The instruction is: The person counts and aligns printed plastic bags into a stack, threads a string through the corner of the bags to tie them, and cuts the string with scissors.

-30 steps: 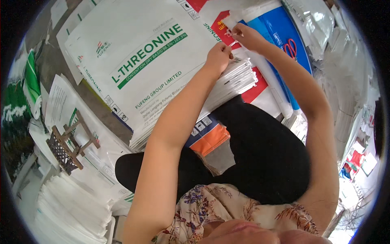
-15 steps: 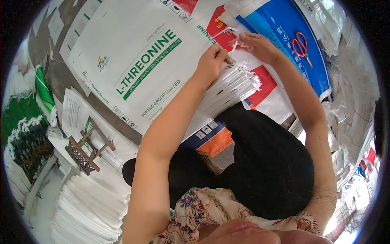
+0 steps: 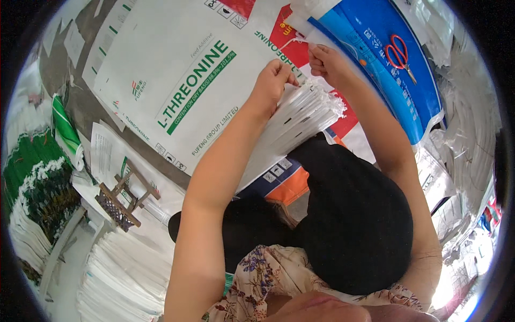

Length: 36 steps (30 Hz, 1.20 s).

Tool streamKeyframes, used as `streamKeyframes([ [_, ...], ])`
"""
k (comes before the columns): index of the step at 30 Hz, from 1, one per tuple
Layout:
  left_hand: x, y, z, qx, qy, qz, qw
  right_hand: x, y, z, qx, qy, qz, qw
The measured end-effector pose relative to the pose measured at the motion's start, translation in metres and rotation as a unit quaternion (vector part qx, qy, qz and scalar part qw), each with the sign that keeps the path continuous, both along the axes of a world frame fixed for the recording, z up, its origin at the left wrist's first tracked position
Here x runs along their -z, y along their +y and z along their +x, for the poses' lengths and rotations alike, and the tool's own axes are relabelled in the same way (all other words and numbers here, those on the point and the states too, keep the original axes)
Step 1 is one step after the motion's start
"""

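A thick stack of white woven sacks (image 3: 289,121) lies in front of me, frayed at its right-hand edges. My left hand (image 3: 273,83) is closed in a pinch at the stack's far corner; its fingertips hide what they hold. Just to the right, my right hand (image 3: 328,64) is closed, thumb against bent fingers, raised a little over the sacks' far end. A thin white cord (image 3: 289,44) curves over the printed sacks and reaches the right fingertips, which seem to pinch it.
A large white printed sack (image 3: 214,70) spreads to the left. Red-handled scissors (image 3: 398,53) lie on a blue sack (image 3: 375,27) at right. A small wooden stool (image 3: 126,196) and piled white sacks (image 3: 123,273) stand at left. My black-clad knee (image 3: 359,214) is close to the stack.
My right hand has drawn its fingers in from a looser spread to a closed grip and come slightly lower. My left hand has shifted slightly left, still at the stack's corner.
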State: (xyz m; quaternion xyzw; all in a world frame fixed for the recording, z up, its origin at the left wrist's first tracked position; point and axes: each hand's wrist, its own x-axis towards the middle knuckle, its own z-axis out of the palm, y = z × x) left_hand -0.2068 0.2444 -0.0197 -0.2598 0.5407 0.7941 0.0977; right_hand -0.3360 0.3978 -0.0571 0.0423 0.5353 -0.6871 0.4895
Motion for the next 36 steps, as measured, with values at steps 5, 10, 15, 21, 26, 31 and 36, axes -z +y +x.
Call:
streamKeyframes([
  [5,-0.036,-0.022,0.019,-0.012,0.024,-0.006,1.0,-0.061,-0.028,0.006,-0.043,0.058,-0.032,0.997],
  [10,0.01,-0.005,0.031,-0.019,-0.016,0.015,1.0,-0.012,-0.007,0.002,-0.046,0.057,0.041,0.996],
  [15,-0.013,-0.017,0.047,-0.023,0.026,-0.003,0.999,-0.052,-0.026,-0.002,-0.082,0.117,0.041,0.989],
  [21,0.025,-0.001,0.044,-0.088,-0.066,0.108,0.988,0.005,0.0,0.008,-0.065,0.137,0.15,0.977],
  [26,0.016,-0.014,0.005,-0.083,-0.029,0.064,0.994,-0.002,-0.008,0.003,-0.328,0.363,0.141,0.861],
  [31,0.014,-0.015,-0.018,-0.072,-0.032,-0.039,0.996,-0.036,-0.023,0.009,-0.424,0.416,0.145,0.791],
  [36,0.013,-0.004,-0.018,-0.037,0.057,-0.121,0.99,-0.019,-0.014,0.01,-0.384,0.448,0.176,0.788],
])
